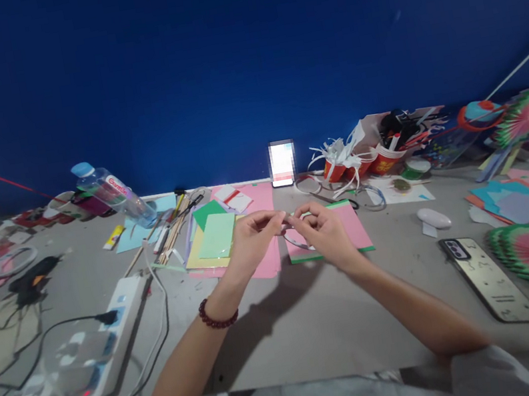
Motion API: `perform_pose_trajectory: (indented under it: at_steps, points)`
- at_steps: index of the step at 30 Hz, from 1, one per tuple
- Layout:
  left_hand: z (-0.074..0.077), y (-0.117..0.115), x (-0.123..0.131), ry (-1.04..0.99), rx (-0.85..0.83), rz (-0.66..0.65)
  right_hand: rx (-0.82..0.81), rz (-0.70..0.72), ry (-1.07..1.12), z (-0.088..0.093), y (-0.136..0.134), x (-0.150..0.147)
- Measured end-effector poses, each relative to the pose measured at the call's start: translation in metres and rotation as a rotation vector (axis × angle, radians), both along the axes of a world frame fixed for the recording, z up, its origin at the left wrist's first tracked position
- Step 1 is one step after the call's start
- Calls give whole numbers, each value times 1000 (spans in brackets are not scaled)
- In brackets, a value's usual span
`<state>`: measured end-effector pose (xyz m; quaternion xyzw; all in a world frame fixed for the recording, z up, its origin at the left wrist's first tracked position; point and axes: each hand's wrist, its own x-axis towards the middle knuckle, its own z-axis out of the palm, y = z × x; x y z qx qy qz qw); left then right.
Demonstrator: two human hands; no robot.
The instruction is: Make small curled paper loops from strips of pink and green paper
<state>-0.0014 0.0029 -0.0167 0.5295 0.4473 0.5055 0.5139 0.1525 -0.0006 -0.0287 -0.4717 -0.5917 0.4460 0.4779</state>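
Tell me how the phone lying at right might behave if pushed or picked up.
The phone would likely slide rather than roll, since it lies flat. Its straight outline suggests stiffness. Its shiny back may feel slippery.

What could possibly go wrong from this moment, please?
The small piece between the left hand and right hand might slip; it is too blurred to identify.

The white cable lies beside the left forearm, so the arm could snag it.

The phone lying at the right is near the front edge of the table, so a wide elbow movement might push it off.
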Motion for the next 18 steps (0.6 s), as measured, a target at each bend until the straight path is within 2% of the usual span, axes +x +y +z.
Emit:
perform_pose_trajectory:
  at_steps: [7, 18]
  points:
    - [-2, 4, -4, 90, 46, 41, -34, 41, 38, -3, 1, 1]
    - [-2, 6, -4, 23, -1, 42, -13, 35, 35, -7, 2, 1]
